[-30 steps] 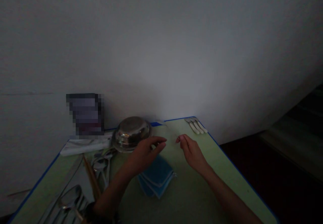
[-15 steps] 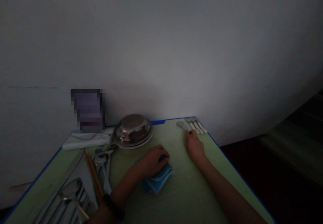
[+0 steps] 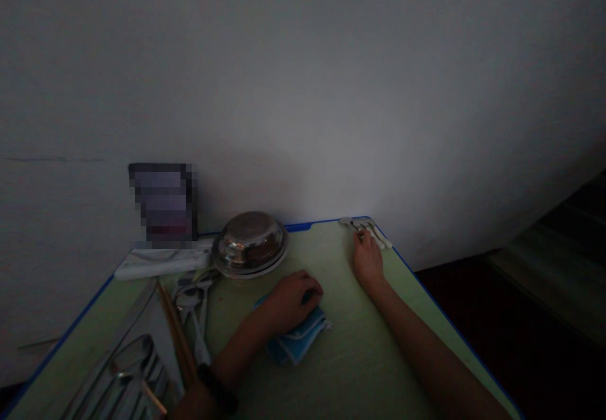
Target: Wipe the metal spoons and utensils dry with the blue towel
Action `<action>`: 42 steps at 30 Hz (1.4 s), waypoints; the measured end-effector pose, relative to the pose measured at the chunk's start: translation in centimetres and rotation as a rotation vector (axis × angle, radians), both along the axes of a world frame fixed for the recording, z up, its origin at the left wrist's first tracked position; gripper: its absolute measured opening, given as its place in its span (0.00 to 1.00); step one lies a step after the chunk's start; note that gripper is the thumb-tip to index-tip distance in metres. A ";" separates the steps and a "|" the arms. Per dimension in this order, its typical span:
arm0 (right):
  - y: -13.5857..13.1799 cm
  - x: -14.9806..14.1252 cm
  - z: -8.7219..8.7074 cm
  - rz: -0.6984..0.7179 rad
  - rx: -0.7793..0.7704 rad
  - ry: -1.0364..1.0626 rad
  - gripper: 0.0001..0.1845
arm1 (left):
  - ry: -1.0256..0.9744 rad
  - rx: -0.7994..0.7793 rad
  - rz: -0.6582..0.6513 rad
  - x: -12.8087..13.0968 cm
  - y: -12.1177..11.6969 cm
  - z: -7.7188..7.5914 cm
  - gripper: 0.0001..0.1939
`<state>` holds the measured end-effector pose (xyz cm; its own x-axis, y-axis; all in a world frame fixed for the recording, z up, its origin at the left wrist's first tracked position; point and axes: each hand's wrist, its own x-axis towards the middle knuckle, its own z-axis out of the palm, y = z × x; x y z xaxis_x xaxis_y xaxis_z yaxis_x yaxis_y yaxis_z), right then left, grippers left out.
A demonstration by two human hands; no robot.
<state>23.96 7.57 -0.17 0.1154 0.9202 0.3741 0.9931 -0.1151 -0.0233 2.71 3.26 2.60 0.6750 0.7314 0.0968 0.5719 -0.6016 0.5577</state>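
My right hand [image 3: 368, 262] is closed on a spoon [image 3: 345, 222] near the far right corner of the table; its bowl points away from me and my fingers hide most of the handle. Right beside it lie several forks [image 3: 376, 232] with white handles, side by side and partly covered by the spoon and my fingers. My left hand [image 3: 298, 301] rests on folded blue face masks [image 3: 297, 344] in the middle of the table. Its fingers are loosely curved, with a dark gap between thumb and fingers.
An upturned metal bowl [image 3: 250, 240] sits on a plate by the wall. To the left are metal spoons [image 3: 188, 300], wooden chopsticks [image 3: 176, 328], a ladle [image 3: 132, 360] and a slotted turner [image 3: 101, 385]. A blurred-out upright panel [image 3: 165, 202] stands behind a white packet [image 3: 163, 262].
My right hand has moved the spoon slightly away from me and to the right, up against the forks. The left hand stays on the face masks with hardly any shift.
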 end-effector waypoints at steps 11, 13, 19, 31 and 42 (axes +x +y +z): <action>-0.3 0.5 -0.3 -0.017 0.041 0.016 0.23 | 0.019 0.012 -0.007 0.2 0.0 -0.1 0.10; -0.4 0.6 -0.4 -0.028 0.051 0.021 0.24 | 0.020 0.013 -0.007 0.2 0.0 0.0 0.10; -0.3 0.7 -0.5 -0.039 0.070 0.035 0.23 | 0.024 0.016 -0.011 0.3 0.0 -0.1 0.10; -0.1 0.9 -0.7 -0.026 0.070 0.069 0.22 | 0.024 0.010 -0.013 0.5 0.2 -0.3 0.10; -0.2 1.0 -0.8 0.034 0.116 0.185 0.19 | 0.008 -0.013 -0.030 0.4 0.2 0.2 0.10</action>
<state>24.97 7.37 -0.95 0.1616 0.8768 0.4529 0.9739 -0.0675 -0.2168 3.12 3.44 2.83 0.6977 0.7116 0.0823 0.5576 -0.6116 0.5612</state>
